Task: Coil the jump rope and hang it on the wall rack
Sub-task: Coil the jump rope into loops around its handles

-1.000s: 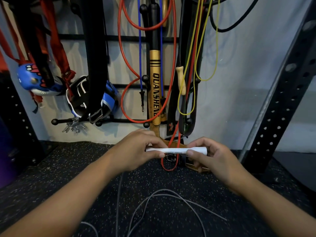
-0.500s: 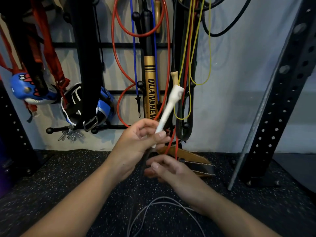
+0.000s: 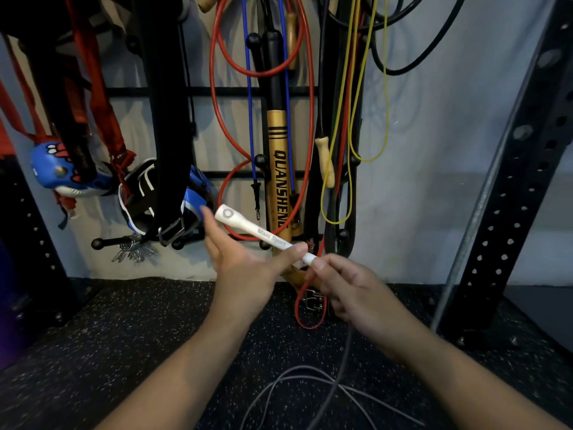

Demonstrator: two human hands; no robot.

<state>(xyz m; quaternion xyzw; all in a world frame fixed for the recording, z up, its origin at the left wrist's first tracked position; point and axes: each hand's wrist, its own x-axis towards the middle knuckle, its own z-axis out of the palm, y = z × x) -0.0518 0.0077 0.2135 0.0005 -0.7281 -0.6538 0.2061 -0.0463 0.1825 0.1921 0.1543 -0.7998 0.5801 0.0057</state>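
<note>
A white jump-rope handle printed "Main Sport" lies tilted across my left hand, butt end up-left. That palm is spread, with the thumb pressing the handle near its thin end. My right hand pinches that thin end, where the grey rope leaves it. The rope drops past my right wrist to loose loops on the floor. Behind the hands, a black wall rack with ball-tipped pegs is mounted on the wall.
On the rack hang red, blue, yellow and black ropes, a gold "QUANSHENG" bat, black straps, blue gloves and keys. A perforated black steel upright stands at right. Speckled black rubber floor lies below.
The handle has swung from pointing up-right to lying tilted up-left. My left hand has opened from a grip to a spread palm, and my right hand has risen to pinch the thin end.
</note>
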